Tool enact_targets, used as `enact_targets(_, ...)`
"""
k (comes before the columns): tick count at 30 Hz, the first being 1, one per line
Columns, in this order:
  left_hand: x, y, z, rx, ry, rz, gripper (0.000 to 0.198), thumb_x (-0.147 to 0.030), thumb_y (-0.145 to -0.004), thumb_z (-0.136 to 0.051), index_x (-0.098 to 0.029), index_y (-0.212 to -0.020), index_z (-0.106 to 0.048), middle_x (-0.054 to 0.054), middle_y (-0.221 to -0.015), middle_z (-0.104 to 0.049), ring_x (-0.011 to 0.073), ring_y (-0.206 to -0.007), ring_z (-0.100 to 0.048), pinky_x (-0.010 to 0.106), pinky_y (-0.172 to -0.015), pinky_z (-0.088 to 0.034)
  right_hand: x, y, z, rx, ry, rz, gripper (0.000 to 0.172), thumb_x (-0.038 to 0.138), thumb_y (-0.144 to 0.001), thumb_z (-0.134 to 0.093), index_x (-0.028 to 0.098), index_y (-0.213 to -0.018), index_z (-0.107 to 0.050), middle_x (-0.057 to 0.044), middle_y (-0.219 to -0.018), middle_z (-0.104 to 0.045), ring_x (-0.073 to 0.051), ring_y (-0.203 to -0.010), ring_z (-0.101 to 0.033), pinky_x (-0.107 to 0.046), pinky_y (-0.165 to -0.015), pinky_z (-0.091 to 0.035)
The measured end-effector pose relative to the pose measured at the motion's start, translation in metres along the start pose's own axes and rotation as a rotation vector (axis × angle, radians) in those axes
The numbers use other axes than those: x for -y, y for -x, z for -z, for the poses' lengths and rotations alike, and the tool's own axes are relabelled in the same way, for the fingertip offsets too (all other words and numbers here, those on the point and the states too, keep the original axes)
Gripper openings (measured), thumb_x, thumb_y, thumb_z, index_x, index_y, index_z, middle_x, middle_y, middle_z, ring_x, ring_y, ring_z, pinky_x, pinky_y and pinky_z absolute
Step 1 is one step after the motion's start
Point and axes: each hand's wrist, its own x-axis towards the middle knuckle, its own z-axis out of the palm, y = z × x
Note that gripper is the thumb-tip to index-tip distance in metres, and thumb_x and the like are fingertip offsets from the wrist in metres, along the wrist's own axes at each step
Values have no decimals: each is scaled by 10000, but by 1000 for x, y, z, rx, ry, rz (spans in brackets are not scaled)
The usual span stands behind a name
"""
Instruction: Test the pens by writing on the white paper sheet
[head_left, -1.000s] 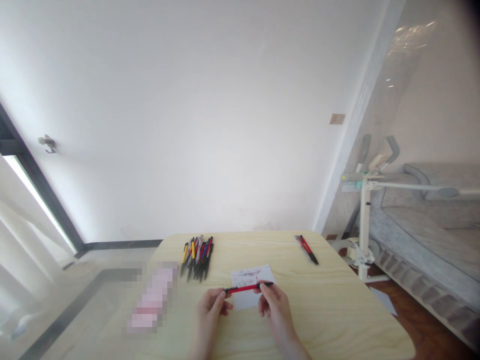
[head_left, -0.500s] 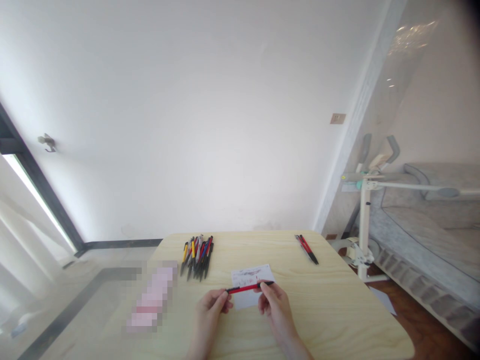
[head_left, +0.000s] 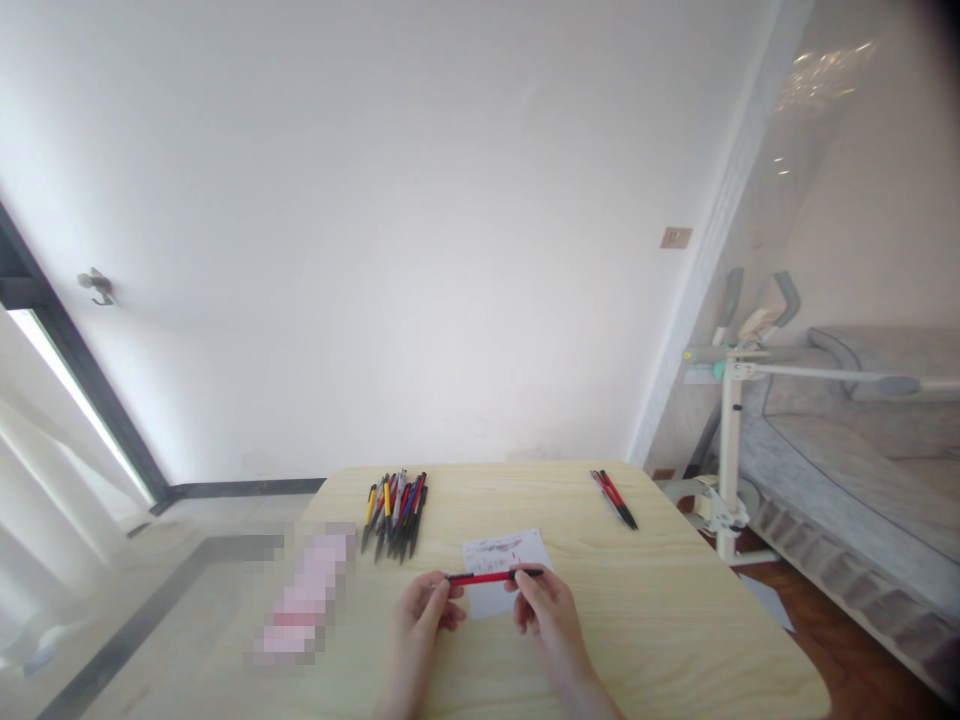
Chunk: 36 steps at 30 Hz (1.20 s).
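A red pen with black ends [head_left: 489,577] lies level between my two hands, above a sheet of paper. My left hand [head_left: 429,605] pinches its left end, and my right hand [head_left: 544,607] grips it near the black tip on the right. Beneath the pen, the white paper [head_left: 491,602] carries dark and red scribbles on its upper part. Toward the back left of the table rests a bunch of several pens [head_left: 395,515] in yellow, red, blue, grey and black. A few red and black pens [head_left: 615,498] lie together at the back right.
The light wooden table [head_left: 645,620] has rounded corners and stands before a white wall. A pixelated pink patch [head_left: 307,595] shows at the left edge of the table. Exercise equipment [head_left: 729,450] and a grey sofa [head_left: 862,430] are to the right.
The pen has shifted slightly left and turned closer to level, with both hands still on it. The other pens and the paper lie where they were.
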Motion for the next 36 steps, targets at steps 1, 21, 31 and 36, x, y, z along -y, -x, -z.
enact_targets(1, -1, 1, 0, -8, 9, 3, 268, -391, -708, -630, -153, -827, -592, 42, -715, -691, 140, -551, -604, 235, -517, -464, 1, 0, 0, 5, 8, -1, 242, 363, -721, -642, 138, -808, -631, -31, -657, -616, -59, -400, -439, -177, -353, -307)
enact_targets(21, -20, -8, 0, -66, 111, -10, 293, -362, -679, -672, -158, -858, -563, 23, -646, -677, 150, -611, -636, 244, -585, -487, 21, -8, 0, 194, 263, -17, 196, 309, -620, -690, 156, -742, -688, -31, -600, -628, -124, -507, -496, -223, -465, -360)
enact_targets(31, -46, -21, -23, -10, -86, -230, 257, -369, -690, -647, -154, -824, -604, 11, -610, -656, 156, -558, -591, 253, -522, -469, 27, -4, -4, 310, 543, 5, 145, 144, -595, -630, 173, -728, -681, 15, -599, -577, -106, -517, -422, -205, -484, -308)
enact_targets(36, -34, -21, -25, 101, -168, -257, 475, -379, -770, -558, -175, -1196, -506, 31, -718, -686, 168, -662, -616, 279, -624, -498, 31, 1, -6, 414, 419, -69, 78, 157, -601, -640, 162, -678, -635, 25, -582, -550, -112, -560, -465, -203, -520, -341)
